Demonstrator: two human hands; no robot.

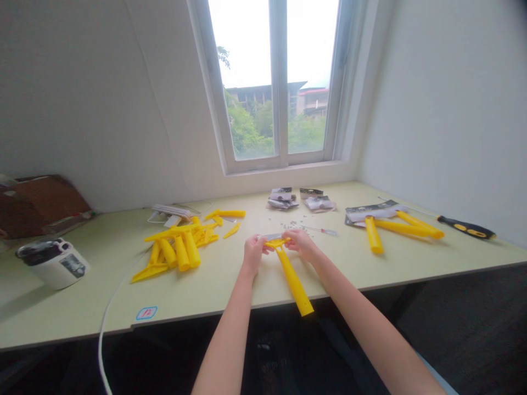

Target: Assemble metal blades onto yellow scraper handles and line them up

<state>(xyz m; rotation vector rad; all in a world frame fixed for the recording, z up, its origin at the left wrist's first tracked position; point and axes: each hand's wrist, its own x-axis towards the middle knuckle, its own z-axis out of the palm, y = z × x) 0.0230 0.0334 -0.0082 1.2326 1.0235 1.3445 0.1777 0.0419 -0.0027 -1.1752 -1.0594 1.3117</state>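
Near the table's front edge, a yellow scraper (293, 281) has its wide head away from me and its handle pointing toward me, past the edge. My left hand (254, 253) pinches the left end of the head. At the right end, my right hand (301, 244) has its fingers closed on the same head. A thin grey blade (272, 237) lies along the far side of the head, between my hands. Small metal pieces (293, 225) are scattered just beyond, beside a small screwdriver (323, 230) with a clear handle.
A pile of yellow parts (181, 249) lies left, with a white cable (107, 307) nearby. Far left stands a white jar (57, 269). Small packets (283, 198) lie at the back. Yellow-handled scrapers (374, 236) and a black-yellow screwdriver (467, 227) are right.
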